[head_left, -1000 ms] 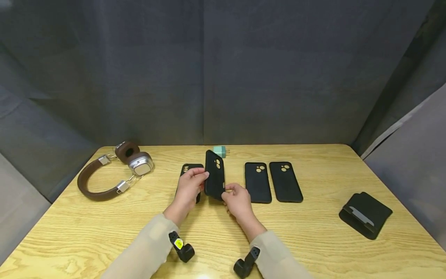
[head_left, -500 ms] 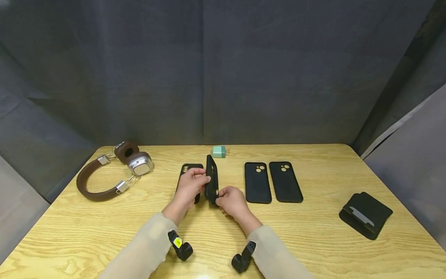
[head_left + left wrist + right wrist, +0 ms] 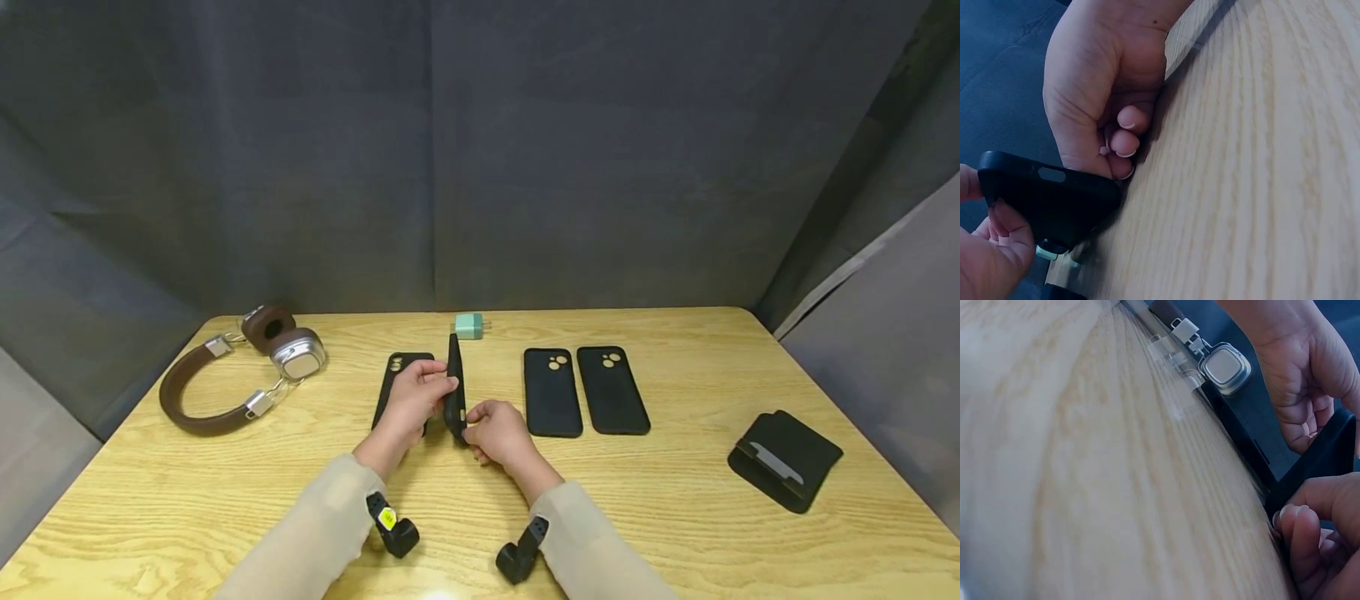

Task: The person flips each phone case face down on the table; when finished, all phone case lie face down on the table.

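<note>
A black phone case point(image 3: 454, 392) stands tilted on edge between both hands, seen nearly side-on from the head. My left hand point(image 3: 411, 398) pinches its left long edge between thumb and fingers. With thumb and fingertips, my right hand point(image 3: 501, 433) pinches the lower right corner, close to the table. The left wrist view shows the held case point(image 3: 1054, 197) with a slot cut in its short end. Behind my left hand lies another black phone case point(image 3: 392, 379), partly covered by that hand. Two more black cases, a nearer one point(image 3: 553, 396) and a farther-right one point(image 3: 615, 392), lie flat.
Brown and silver headphones point(image 3: 213, 392) rest at the table's left. A teal charger plug point(image 3: 468, 326) sits behind the held case. At the right is a black card wallet point(image 3: 786, 461) with a grey card showing. A dark curtain point(image 3: 480, 158) hangs behind the wooden table point(image 3: 675, 517).
The held case has turned from showing its broad face to nearly edge-on. My right hand has shifted slightly left with its corner, while my left hand stays almost in place.
</note>
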`<action>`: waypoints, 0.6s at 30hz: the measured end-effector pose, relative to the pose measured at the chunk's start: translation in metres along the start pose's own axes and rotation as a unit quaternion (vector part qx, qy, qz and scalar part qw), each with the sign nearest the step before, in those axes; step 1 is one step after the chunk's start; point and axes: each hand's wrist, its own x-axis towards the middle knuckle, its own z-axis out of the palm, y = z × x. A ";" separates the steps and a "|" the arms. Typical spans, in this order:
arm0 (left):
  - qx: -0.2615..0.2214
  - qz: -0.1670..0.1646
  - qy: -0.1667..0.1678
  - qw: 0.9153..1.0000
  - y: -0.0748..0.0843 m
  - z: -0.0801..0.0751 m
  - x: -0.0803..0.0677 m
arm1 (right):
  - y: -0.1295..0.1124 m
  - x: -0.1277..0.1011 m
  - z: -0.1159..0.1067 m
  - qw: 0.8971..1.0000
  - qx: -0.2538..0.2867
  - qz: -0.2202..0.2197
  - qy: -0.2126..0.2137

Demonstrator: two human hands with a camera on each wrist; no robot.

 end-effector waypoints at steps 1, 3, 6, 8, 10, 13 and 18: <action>0.000 -0.001 0.001 1.000 0.000 0.001 0.000 | 0.000 0.000 0.000 1.000 0.003 0.002 -0.001; 0.001 0.002 0.000 1.000 0.000 0.002 0.000 | 0.000 0.001 0.001 1.000 0.006 0.005 0.000; 0.004 0.009 0.000 1.000 -0.001 0.003 0.000 | -0.001 0.001 0.001 1.000 0.012 0.006 0.001; 0.005 0.011 0.002 1.000 -0.001 0.004 0.000 | -0.001 0.001 0.001 1.000 0.023 0.008 -0.003; 0.009 0.010 0.003 1.000 -0.001 0.005 0.000 | -0.001 0.001 0.000 0.999 0.037 0.010 -0.006; 0.015 0.008 0.000 1.000 0.000 0.007 -0.001 | -0.001 -0.001 -0.002 0.998 0.062 0.009 -0.009; 0.023 0.013 -0.008 1.000 0.000 0.010 -0.001 | -0.001 -0.007 -0.006 0.996 0.092 -0.005 0.005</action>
